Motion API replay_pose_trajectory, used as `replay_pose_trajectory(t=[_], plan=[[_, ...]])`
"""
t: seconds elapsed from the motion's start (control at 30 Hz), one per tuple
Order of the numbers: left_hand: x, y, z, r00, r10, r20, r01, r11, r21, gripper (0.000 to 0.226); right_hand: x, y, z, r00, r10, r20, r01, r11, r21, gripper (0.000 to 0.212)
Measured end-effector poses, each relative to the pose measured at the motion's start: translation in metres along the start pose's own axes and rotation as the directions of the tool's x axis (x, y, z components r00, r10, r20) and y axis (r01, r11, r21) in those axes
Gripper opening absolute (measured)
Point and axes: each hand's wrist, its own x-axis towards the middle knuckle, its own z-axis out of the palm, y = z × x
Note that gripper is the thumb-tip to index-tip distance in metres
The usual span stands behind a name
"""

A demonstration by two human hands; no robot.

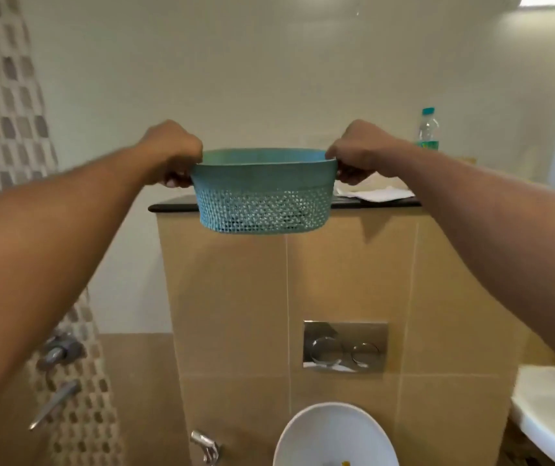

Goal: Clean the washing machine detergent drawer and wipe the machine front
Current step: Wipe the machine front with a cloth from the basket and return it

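A teal plastic basket (264,193) with a perforated lower half hangs in the air in front of a dark ledge (171,207). My left hand (171,153) grips its left handle and my right hand (360,151) grips its right handle, both arms stretched forward. The inside of the basket is hidden from this angle. No washing machine or detergent drawer is in view.
The dark ledge tops a tan tiled wall block with a chrome flush plate (345,346). A white cloth (373,191) and a clear bottle (429,129) rest on the ledge at right. Below are a white toilet (335,435), a white sink (548,412) and taps (57,354) at left.
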Motion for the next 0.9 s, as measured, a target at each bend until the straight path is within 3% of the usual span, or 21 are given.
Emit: replay_pose_trajectory(t=[0.4,0.57,0.73,0.8,0.9], plan=[[0.194,-0.064,-0.007,0.996,-0.081,0.030,0.083,0.994,-0.076,0.012,0.167,-0.052,0.090,1.000,-0.010,0.016,0.011,0.999,-0.045,0.015],[0.225,-0.097,0.026,0.987,-0.133,0.094,0.144,0.982,-0.125,0.009,0.196,-0.035,0.126,0.996,0.054,0.072,-0.052,0.998,-0.030,0.012],[0.238,-0.113,0.046,0.980,-0.163,0.114,0.185,0.956,-0.228,0.008,0.206,-0.020,0.142,0.995,0.097,0.005,-0.097,0.990,0.103,0.010],[0.239,-0.113,0.049,0.974,-0.185,0.134,0.218,0.928,-0.301,0.017,0.202,-0.016,0.146,0.994,0.105,-0.043,-0.096,0.979,0.179,0.019],[0.232,-0.116,0.051,0.958,-0.202,0.204,0.274,0.857,-0.437,0.047,0.186,-0.005,0.154,0.992,0.103,-0.069,-0.076,0.946,0.316,0.053]])
